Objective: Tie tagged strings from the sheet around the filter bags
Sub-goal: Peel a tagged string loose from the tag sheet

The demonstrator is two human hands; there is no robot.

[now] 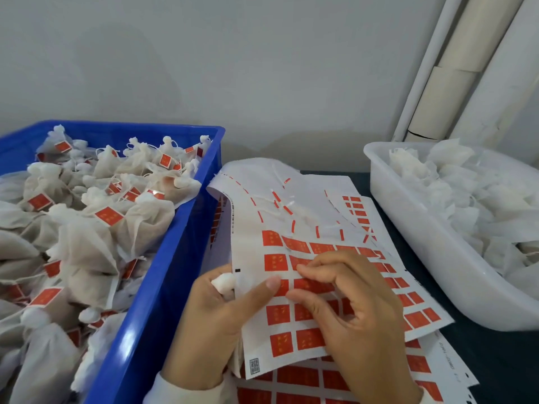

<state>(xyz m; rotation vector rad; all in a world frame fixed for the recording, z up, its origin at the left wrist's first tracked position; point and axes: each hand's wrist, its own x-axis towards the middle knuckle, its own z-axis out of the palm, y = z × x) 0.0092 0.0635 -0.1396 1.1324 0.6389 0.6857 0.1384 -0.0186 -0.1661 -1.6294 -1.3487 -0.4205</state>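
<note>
- Nearest to us, the left hand (217, 319) grips the left edge of the top sheet of red tags (291, 316), thumb pressed flat on its face; the same hand holds the gathered white neck of a filter bag (223, 282) behind the sheet.
- The right hand (347, 310) lies on the sheet, its fingers curled and its fingertips (303, 268) pinching at one red tag in the upper rows.
- The top sheet is lifted off a stack of further tag sheets (379, 383) lying on the dark tabletop (495, 360). Its far part is stripped of tags and curls upward, with loose white strings (287, 204) and thin red slivers left on it.
- The sheets fill nearly all the room between the two containers; only a narrow strip of dark tabletop shows at the right and the near right corner.
- On the left, touching the sheets, a blue plastic crate (163, 281) is heaped with tied filter bags (87, 228), each bearing a red tag on a string.
- On the right, a white plastic tub (414, 228) holds a loose pile of untied white filter bags (466, 193).
- Farthest away stands a pale wall (204, 68), with cream tubes (455, 83) leaning in the right corner behind the tub.
</note>
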